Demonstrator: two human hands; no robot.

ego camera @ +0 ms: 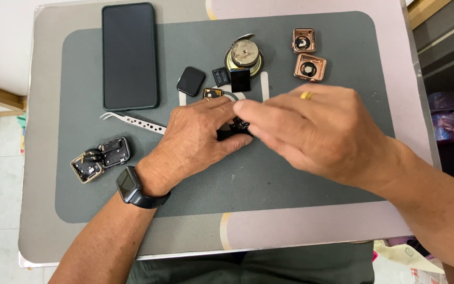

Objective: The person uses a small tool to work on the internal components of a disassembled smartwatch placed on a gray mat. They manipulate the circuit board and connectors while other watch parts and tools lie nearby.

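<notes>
We see both hands meeting over the middle of a grey mat (290, 173) that lies on the table (43, 158). The left hand (195, 139) and the right hand (311, 129) are together, fingers pinched on a small black part (235, 129) between them. Most of that part is hidden under the fingers, so we cannot tell its shape or what kind of piece it is; only a dark edge and a bit of detail show. The right hand is slightly blurred and wears a gold ring (306, 95); the left wrist carries a black wristwatch (131, 186).

Just behind the hands, a small orange-edged piece (212, 93) and a pale ring shape are partly covered by the fingers. Farther back lie a black square screen (191, 80), a small dark chip (220, 76), a black rectangle (240, 80) and a round metal speaker (244, 53). Two copper-coloured watch cases (307, 55) sit near the mat's far right. A dark phone (130, 55) lies face up at far left, with metal tweezers (132, 121) below it, their handle end hidden under the left hand. An opened watch body (101, 159) rests near the left edge of the mat.

Both forearms are cut off by the lower edge of the view.
</notes>
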